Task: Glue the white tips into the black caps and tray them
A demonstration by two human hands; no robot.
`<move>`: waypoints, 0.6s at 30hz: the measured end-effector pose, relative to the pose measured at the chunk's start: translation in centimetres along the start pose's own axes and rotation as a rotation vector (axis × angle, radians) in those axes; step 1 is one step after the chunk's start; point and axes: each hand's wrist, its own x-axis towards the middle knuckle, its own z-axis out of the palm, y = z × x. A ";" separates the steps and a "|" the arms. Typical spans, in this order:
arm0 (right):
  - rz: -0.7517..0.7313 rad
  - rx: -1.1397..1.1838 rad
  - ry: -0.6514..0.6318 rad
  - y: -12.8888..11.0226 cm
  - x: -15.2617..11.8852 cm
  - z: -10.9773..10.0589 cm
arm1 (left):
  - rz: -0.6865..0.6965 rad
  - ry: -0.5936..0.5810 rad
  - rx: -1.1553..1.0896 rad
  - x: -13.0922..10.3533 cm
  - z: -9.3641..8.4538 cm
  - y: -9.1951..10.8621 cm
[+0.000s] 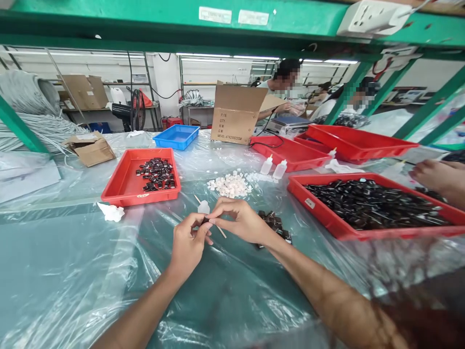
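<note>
My left hand (188, 241) pinches a small black part (205, 221) between thumb and fingertips. The fingers of my right hand (240, 220) meet at the same part from the other side, covering much of it. Just beyond the fingertips is a translucent white piece (204, 207). A thin wooden stick (222, 232) lies slantwise beneath my hands, its middle hidden by them. Beside my right wrist sits a small pile of black parts (271, 222). Farther back, a heap of small white pieces (230, 184) is spread on the plastic-covered table (109, 271).
A red tray (127, 198) with black parts stands left; another red tray (327, 224) full of them stands right. Two small white bottles (280, 169), a blue tray (177, 135) and a cardboard box (232, 116) are behind. Another person's hand (438, 177) is at right. A green beam (145, 24) crosses overhead.
</note>
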 end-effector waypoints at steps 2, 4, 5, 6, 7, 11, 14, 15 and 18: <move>0.003 0.012 -0.053 -0.3 -0.1 -0.3 | -0.001 0.003 0.017 0.1 -0.1 -0.1; -0.023 -0.019 -0.074 -0.2 0.2 -0.7 | 0.012 -0.006 0.068 0.3 -0.3 0.0; -0.023 -0.056 -0.074 0.1 0.6 -1.2 | 0.026 -0.016 0.103 0.5 -0.4 0.1; -0.008 -0.102 -0.059 0.5 1.0 -2.0 | 0.044 -0.023 0.140 0.6 -0.5 0.2; 0.022 -0.152 -0.024 1.2 1.4 -3.1 | 0.064 -0.030 0.178 0.7 -0.6 0.4; 0.236 -0.350 0.327 4.7 2.0 -10.2 | 0.092 -0.148 0.262 0.5 -0.4 0.9; 0.449 -0.523 0.500 7.4 0.7 -14.9 | 0.053 -0.326 0.238 0.0 -0.1 0.9; 0.520 -0.578 0.524 8.2 0.3 -15.9 | 0.039 -0.366 0.226 -0.1 -0.1 0.8; 0.698 -0.735 0.554 10.4 -0.1 -17.6 | -0.029 -0.442 0.196 -0.3 0.0 0.5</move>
